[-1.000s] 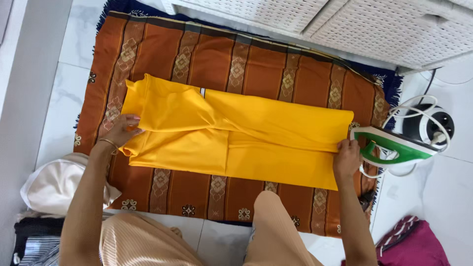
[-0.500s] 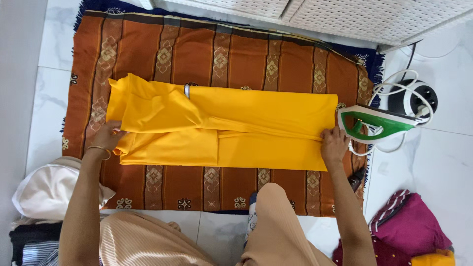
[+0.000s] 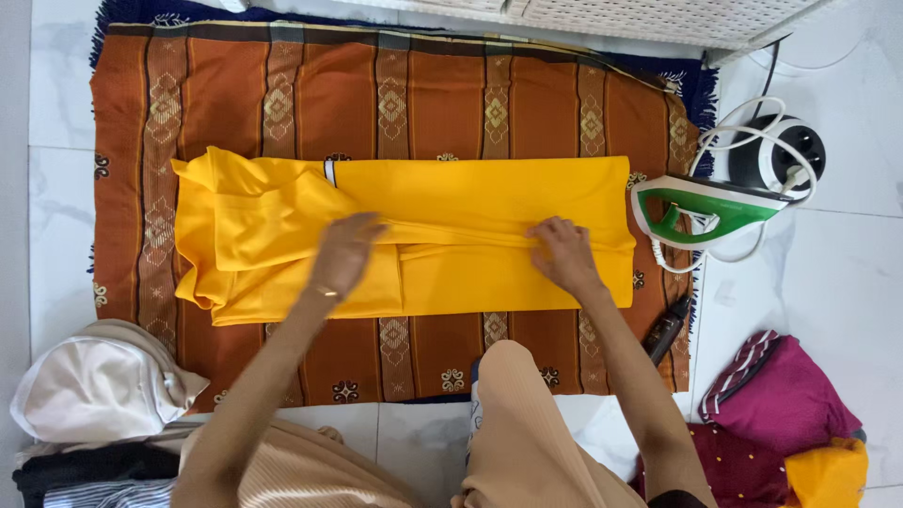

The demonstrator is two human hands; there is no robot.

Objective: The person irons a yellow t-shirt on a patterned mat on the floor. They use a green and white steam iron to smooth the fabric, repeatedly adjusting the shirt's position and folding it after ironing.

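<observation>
Yellow garment [image 3: 489, 202] folded lengthwise, spread across the middle of the frame on an orange patterned cloth [image 3: 376, 94] laid over the white tiled floor [image 3: 828, 263]. Left hand [image 3: 343, 252] flat and open, palm down on the garment's centre, grasping nothing. Right hand [image 3: 564, 252] just right of centre, fingers pressed on the long fold; whether pinching the fabric, cannot tell. Green and white iron [image 3: 715, 212] at the right edge of the cloth, just beside the garment's end. Cream bundle [image 3: 94, 386] lower left; maroon clothes [image 3: 781, 400] lower right.
</observation>
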